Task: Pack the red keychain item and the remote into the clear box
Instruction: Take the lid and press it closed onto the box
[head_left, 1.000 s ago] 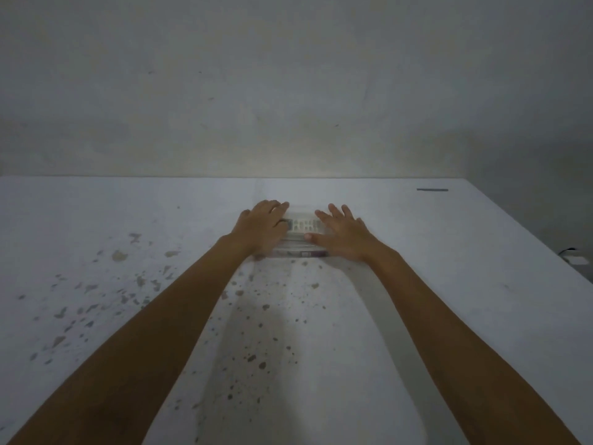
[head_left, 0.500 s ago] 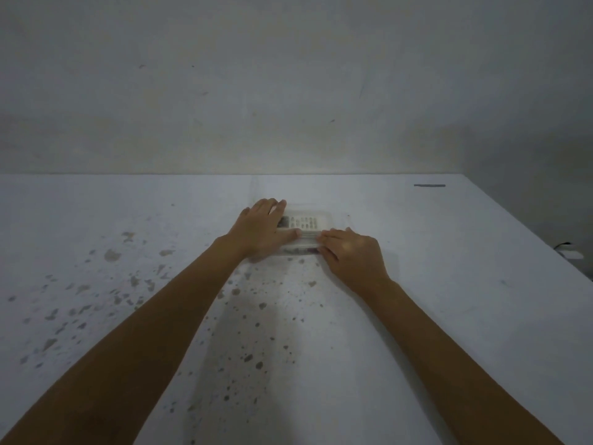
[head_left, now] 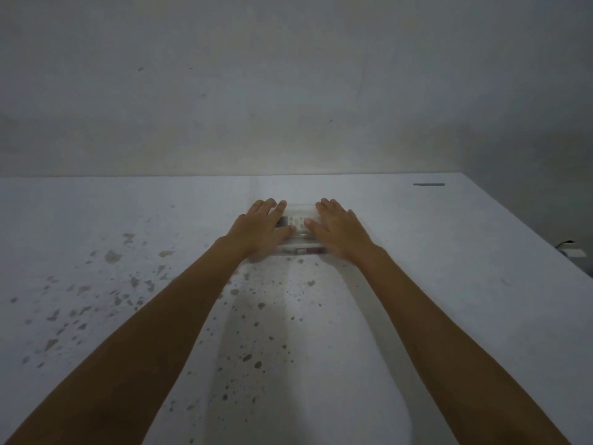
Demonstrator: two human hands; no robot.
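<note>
Head: both hands (head_left: 261, 228) flat on clear box (head_left: 298, 220), seemingly

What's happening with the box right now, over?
Left hand and right hand flat on the clear box, fingers spread. Remote visible inside; reddish item at the near edge. Nothing in the way on the table.

Head view, angled down along table (head_left: 449, 252).

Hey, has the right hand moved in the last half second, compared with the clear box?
Yes. The right hand was curled at the near right corner of the clear box; now it lies flat, fingers spread, farther up over the box's right end.
</note>
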